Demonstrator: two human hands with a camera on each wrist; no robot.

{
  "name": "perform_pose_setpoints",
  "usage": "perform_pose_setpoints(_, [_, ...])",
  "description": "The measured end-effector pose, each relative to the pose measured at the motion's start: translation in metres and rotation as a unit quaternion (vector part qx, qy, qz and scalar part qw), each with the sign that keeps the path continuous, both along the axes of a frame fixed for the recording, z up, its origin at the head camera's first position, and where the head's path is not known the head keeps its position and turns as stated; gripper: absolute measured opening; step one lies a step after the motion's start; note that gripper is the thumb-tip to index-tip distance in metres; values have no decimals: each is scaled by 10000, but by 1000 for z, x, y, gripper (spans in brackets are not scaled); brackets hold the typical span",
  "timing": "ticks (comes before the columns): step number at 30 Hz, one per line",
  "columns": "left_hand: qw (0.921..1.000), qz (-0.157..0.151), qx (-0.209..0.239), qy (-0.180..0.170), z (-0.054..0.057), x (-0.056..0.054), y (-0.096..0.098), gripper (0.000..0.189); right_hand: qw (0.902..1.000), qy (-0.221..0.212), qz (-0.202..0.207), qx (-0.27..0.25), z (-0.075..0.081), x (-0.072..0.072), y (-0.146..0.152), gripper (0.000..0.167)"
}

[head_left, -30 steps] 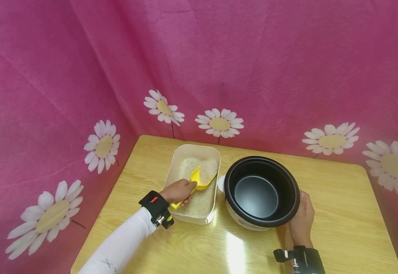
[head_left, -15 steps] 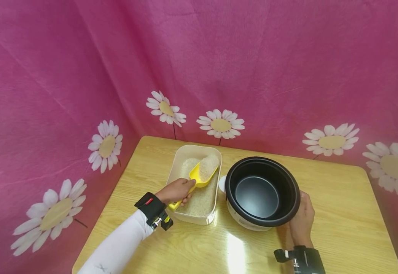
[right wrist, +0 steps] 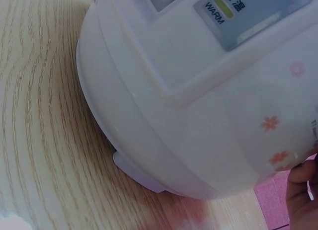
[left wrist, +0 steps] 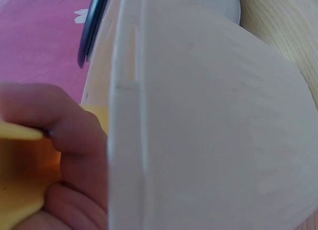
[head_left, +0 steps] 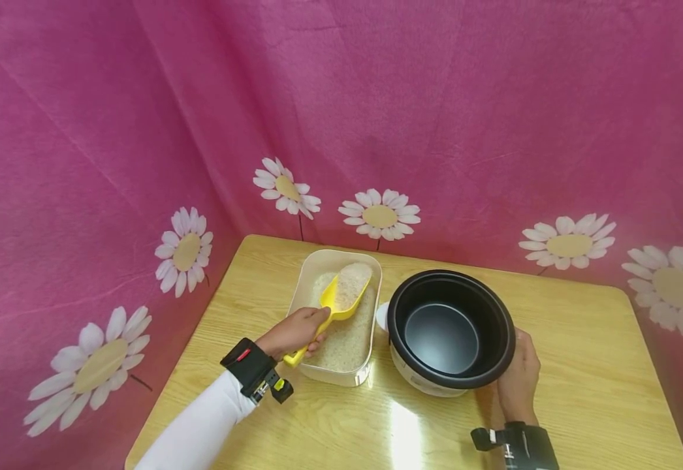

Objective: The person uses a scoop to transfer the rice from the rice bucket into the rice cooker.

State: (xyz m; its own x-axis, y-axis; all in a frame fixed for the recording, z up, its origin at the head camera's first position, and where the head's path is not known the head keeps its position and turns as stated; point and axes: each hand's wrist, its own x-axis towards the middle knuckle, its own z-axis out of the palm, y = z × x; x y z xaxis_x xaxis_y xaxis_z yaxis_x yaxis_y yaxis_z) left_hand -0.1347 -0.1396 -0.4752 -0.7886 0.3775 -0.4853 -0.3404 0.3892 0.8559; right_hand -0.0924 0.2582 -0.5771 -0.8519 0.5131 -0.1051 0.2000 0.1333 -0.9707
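Note:
My left hand (head_left: 297,334) grips the handle of a yellow scoop (head_left: 324,325), which carries a heap of rice (head_left: 350,285) over a pale rectangular bin (head_left: 301,294). More rice lies in the bin. Seen from the left wrist, curled fingers (left wrist: 82,145) wrap the scoop's handle beside the bin's wall (left wrist: 213,120). To the right stands a lidless white rice cooker (right wrist: 198,130) with a dark, empty inner pot (head_left: 441,336). My right hand (head_left: 518,378) holds the cooker's right side; in the right wrist view, bent fingers (right wrist: 300,190) show at its edge.
The wooden table (head_left: 588,365) bears both bin and cooker. A pink curtain (head_left: 435,117) with daisies hangs behind and along the left. The cooker's white side handle (head_left: 382,316) sits close to the bin's right wall.
The scoop with its rice has lifted from the rice in the bin and shifted slightly left, along with my left hand. My right hand and the cooker stay in place.

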Motion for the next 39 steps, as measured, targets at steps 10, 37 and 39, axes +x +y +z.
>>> perform_pose_setpoints(10, [9996,193,-34,218,5,14,-7,42,9999,62,20,142,0,0,-1,45])
perform_pose_setpoints(37, [9938,649,-54,905,13,41,-9,41,9998,186,43,-73,-2,-1,1,41])
perform_pose_setpoints(39, [9934,670,-7,931,12,42,-9,40,9998,190,59,-14,-3,-1,2,42])
